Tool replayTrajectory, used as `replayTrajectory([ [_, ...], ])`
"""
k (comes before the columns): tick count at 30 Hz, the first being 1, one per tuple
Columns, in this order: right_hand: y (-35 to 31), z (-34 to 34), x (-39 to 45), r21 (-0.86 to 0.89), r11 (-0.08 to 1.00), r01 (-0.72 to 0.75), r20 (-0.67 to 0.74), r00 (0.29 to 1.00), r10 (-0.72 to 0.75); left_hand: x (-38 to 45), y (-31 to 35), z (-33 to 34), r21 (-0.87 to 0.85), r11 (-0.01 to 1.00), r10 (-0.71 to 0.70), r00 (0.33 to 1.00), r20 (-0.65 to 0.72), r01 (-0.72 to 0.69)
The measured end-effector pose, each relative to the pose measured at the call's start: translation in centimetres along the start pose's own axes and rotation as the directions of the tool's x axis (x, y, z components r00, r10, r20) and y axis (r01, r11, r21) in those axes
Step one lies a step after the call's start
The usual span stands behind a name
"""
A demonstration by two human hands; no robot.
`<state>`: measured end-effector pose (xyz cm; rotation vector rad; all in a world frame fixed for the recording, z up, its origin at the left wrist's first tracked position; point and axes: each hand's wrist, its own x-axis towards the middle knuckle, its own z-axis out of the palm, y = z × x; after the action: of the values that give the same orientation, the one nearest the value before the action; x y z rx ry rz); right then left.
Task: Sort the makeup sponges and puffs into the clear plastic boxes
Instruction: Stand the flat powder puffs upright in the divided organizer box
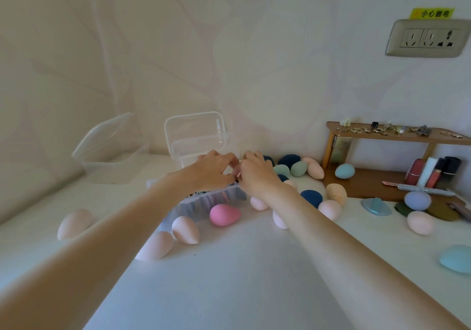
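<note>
A clear plastic box [204, 203] stands mid-table with its lid [196, 130] raised behind it and coloured puffs packed inside. My left hand [214, 169] and my right hand [254, 174] hover over its top, fingers curled, fingertips meeting above the far rim. What they pinch is hidden. A pink sponge [224, 215] and two peach sponges [184, 229] [155, 245] lie in front of the box. Another peach sponge [75, 223] lies far left. Navy [312, 197], green [298, 168] and peach [336, 193] sponges are scattered on the right.
A second clear box [112, 161] with its lid open stands at the back left by the wall. A wooden shelf [382, 135] with small trinkets and cosmetics stands at the back right. More sponges and flat puffs [376, 206] lie near it. A wall socket [428, 38] is above.
</note>
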<state>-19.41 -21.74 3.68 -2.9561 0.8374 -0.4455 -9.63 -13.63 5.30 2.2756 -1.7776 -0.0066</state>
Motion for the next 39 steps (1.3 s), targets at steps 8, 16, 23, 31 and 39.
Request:
replayTrajectory([
  [8,5.0,-3.8,-2.5,0.111,0.979,-0.170,-0.180,0.966,0.188,1.7,4.7,0.6,-0.217,0.972,0.053,0.987,-0.154,-0.086],
  [16,14.8,-2.6,-6.6,0.039,0.716,-0.697,0.114,0.715,0.690,2.9,11.1,4.0,-0.215,0.965,0.159,0.987,0.023,-0.150],
  [23,17.3,-0.7,-8.2,0.011,0.647,-0.763,0.190,0.637,0.747,2.8,13.2,4.4,-0.149,0.976,0.175,0.980,0.098,-0.160],
  [31,17.6,-0.9,-9.2,-0.042,0.628,-0.777,0.239,0.603,0.761,2.0,13.2,4.2,-0.157,0.974,0.180,0.978,0.103,-0.163],
  [39,16.7,-2.0,-9.3,0.090,0.730,-0.678,-0.077,0.726,0.684,1.6,13.4,4.0,-0.147,0.977,0.170,0.979,0.111,-0.153],
])
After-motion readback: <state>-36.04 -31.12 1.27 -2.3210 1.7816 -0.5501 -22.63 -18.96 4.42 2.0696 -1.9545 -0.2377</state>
